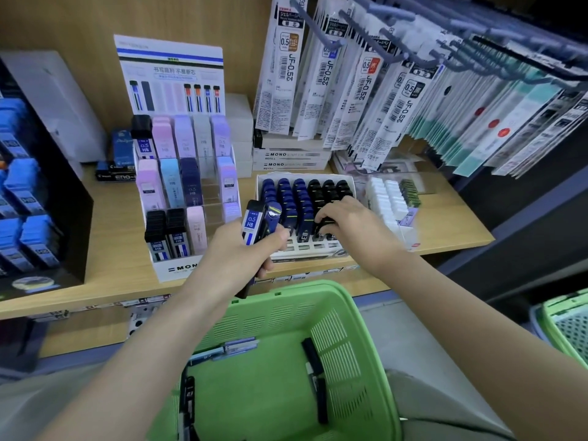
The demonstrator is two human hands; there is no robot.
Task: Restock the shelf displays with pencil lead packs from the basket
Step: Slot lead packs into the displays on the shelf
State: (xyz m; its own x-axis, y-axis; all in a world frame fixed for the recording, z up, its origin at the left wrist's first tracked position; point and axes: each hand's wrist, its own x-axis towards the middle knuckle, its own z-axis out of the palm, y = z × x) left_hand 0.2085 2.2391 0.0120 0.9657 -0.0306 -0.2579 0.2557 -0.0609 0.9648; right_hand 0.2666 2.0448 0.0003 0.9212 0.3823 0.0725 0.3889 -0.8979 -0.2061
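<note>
At tray (pixel 307 248) edge, left hand (pixel 240 251) grips packs (pixel 254 222), right hand (pixel 348 224) pinches black pack (pixel 325 221).

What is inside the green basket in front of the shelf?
The green basket holds a few lead packs: two black packs near its right wall, bluish packs along the far wall, dark packs at the left. Its near end lies outside the picture, so unseen.

Tips of right fingers (pixel 322 218) unseen among black lead packs (pixel 331 190); second basket (pixel 564 326) edge-cropped.
</note>
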